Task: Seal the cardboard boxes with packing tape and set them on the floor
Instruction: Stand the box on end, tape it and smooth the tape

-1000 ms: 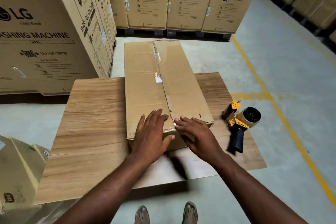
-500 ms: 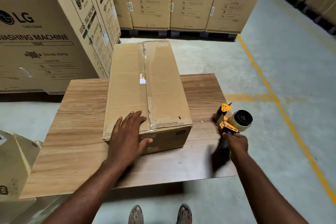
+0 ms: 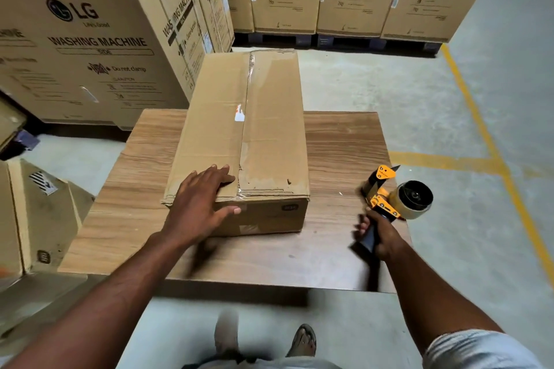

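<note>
Cardboard box (image 3: 239, 135): lay on wooden surface (image 3: 344, 141), under flat, released left hand (image 3: 201, 201). Tape dispenser (image 3: 395, 198): handle grasped by right hand (image 3: 380, 234) fingers. Step: taping. Next required: dispenser to centre seam.

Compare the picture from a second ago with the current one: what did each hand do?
The right hand left the near end of the cardboard box, moved right and gripped the tape dispenser by its handle. The left hand stayed flat on the box's near end; the box stayed on the wooden table.
</note>
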Demonstrator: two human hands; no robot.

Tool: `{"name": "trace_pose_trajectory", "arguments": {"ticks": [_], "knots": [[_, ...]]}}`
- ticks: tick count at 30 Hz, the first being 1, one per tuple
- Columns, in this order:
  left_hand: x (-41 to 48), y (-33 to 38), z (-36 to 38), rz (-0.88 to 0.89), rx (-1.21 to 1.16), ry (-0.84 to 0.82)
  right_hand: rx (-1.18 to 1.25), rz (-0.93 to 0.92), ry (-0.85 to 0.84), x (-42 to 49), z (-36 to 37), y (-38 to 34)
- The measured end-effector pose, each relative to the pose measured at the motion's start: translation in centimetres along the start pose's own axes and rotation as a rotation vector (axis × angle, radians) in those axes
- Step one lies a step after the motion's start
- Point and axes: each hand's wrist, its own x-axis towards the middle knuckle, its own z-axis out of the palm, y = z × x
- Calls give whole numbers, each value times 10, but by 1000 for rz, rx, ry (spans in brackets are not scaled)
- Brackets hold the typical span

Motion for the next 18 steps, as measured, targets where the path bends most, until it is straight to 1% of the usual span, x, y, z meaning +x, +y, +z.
{"name": "trace_pose_trajectory", "arguments": {"ticks": [2,5,8,10,11,13,15,17,18], "knots": [[-6,0,-1,21,-19,12,6,-13,34,0,6,-2],[-15,0,-3,62,-38,18,49,-91,71,-5,19,-10],[-18,-2,-7,74,-43,-29,54,-194,104,-16,43,-18],[-16,-1,-13,67,-103,-54,39,-279,103,-31,64,-23],[-14,2,-16,41,-193,-57,23,-315,82,-40,75,-26],[-9,12,-25,-84,-497,-51,-32,-418,49,-64,101,-31],[-2,22,-32,-230,-747,3,-101,-574,31,-91,126,-33],[6,38,-39,-303,-915,67,-229,-750,16,-120,146,-34],[9,47,-42,-326,-1052,67,-330,-849,28,-132,154,-34]]}}
